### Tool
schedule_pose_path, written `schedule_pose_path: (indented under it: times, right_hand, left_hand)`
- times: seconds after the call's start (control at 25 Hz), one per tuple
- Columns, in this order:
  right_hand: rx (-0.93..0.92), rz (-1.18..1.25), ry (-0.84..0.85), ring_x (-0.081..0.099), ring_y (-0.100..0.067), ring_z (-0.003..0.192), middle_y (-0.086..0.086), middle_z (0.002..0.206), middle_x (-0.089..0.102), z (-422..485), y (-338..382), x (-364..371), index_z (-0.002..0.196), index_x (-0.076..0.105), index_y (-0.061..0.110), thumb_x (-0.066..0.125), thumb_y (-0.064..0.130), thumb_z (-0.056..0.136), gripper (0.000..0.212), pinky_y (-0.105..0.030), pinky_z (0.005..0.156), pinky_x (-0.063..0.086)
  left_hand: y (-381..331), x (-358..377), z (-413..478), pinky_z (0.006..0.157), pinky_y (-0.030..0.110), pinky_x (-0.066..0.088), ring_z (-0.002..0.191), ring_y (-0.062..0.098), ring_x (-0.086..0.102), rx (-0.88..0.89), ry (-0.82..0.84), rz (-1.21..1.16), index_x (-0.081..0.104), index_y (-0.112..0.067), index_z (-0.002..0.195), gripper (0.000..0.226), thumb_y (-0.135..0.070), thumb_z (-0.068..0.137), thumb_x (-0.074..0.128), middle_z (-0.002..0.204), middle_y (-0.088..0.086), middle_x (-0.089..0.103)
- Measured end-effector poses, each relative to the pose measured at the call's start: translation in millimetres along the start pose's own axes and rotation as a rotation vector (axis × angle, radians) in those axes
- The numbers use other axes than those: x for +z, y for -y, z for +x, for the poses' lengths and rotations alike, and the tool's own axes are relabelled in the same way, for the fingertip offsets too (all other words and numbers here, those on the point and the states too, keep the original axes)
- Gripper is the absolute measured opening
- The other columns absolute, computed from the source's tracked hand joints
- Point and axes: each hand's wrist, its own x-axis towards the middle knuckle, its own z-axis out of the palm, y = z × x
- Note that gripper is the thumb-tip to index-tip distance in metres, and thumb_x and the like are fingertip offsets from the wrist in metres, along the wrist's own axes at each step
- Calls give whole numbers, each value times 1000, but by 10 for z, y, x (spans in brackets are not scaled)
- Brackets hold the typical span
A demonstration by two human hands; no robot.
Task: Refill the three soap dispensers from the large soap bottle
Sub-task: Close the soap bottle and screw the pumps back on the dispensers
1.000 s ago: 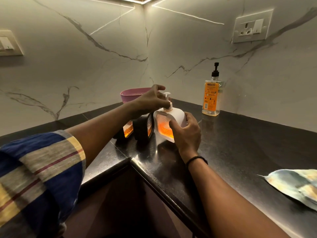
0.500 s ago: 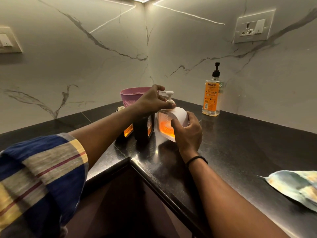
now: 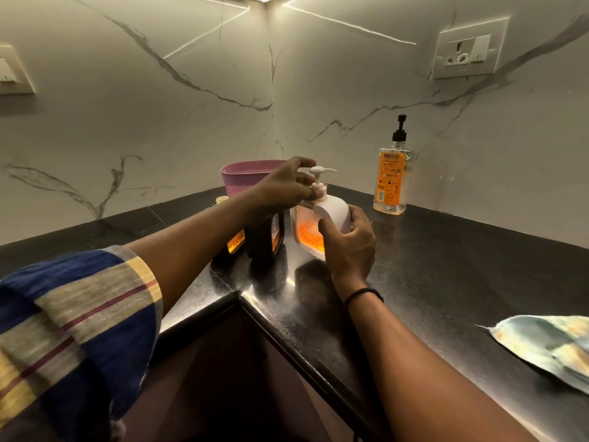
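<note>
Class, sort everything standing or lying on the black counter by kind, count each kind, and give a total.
Soap dispensers: 3 (white dispenser, black dispenser, second dark dispenser, partly hidden)
Orange soap bottle: 1
Pink basket: 1
Cloth: 1
Total: 6

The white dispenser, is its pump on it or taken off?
On. The pump sits on the neck of the white dispenser, its collar pinched by the left hand; whether tight, cannot tell.

Pump-topped white dispenser (image 3: 333, 212) just beside two black dispensers (image 3: 266, 239), orange-labelled soap bottle (image 3: 390, 181) upright, well apart
</note>
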Motion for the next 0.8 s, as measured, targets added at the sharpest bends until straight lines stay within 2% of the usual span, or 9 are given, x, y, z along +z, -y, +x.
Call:
schedule_pose_path:
  times: [0.12,0.2,0.28,0.4,0.48,0.56,0.6,0.68,0.8]
  right_hand:
    - [-2,10,-10,61,-10,94,13,108,60,-4,-2,7,124,63,26,58,69,74,66,-36,75,61]
    - [4,3,-16,62,-12,95,11,109,62,-3,-5,9,125,63,25,58,69,73,67,-37,76,61]
    - [2,-10,-21,62,-13,96,6,114,66,-6,-15,6,125,63,26,59,69,73,68,-37,77,60]
    - [-25,-47,-17,60,-12,94,8,111,64,-2,-27,0,123,64,27,59,69,73,65,-34,74,57]
    - [-36,-75,12,61,-13,92,12,107,61,-6,-46,1,121,63,28,59,69,74,63,-31,70,54]
    - [-18,-87,67,62,-14,93,10,108,63,3,-76,7,120,61,28,61,68,75,60,-30,69,54]
    - [0,-92,99,62,-15,93,7,109,64,13,-102,17,120,60,26,65,66,77,59,-30,70,54]
    - [45,-94,152,64,-18,95,3,111,62,44,-154,36,119,59,22,74,57,80,55,-33,73,56]
    - [81,-172,230,61,-26,113,-4,124,57,50,-169,58,131,53,17,79,46,81,63,-36,84,53]
  left_hand:
    - [-43,61,-26,80,31,56,91,16,62,19,-123,307,64,-9,123,59,-50,82,77,106,3,68]
    - [-40,69,-25,82,42,58,85,20,68,43,-182,393,76,-8,103,54,-56,79,77,92,3,73]
    - [-40,51,-20,89,48,55,92,26,68,43,-160,362,77,-7,101,47,-50,81,78,95,8,74]
    - [-14,19,-5,98,50,47,112,31,57,16,-89,426,75,-8,112,46,-46,86,74,116,10,68]
    - [9,21,-11,93,38,44,118,30,52,6,-48,402,74,-9,116,44,-44,90,71,125,10,65]
    - [22,11,-52,89,30,32,125,27,47,14,-57,411,69,-12,125,49,-48,92,67,135,9,60]
    - [53,-13,-95,95,32,29,128,27,43,26,-105,441,67,-15,129,52,-52,91,65,140,7,56]
    - [172,-107,-237,106,41,35,129,27,44,80,-264,419,66,-22,127,47,-51,91,66,139,2,55]
    - [498,-278,-577,92,41,43,110,16,48,254,-497,371,71,-24,113,21,-31,92,69,114,-10,63]
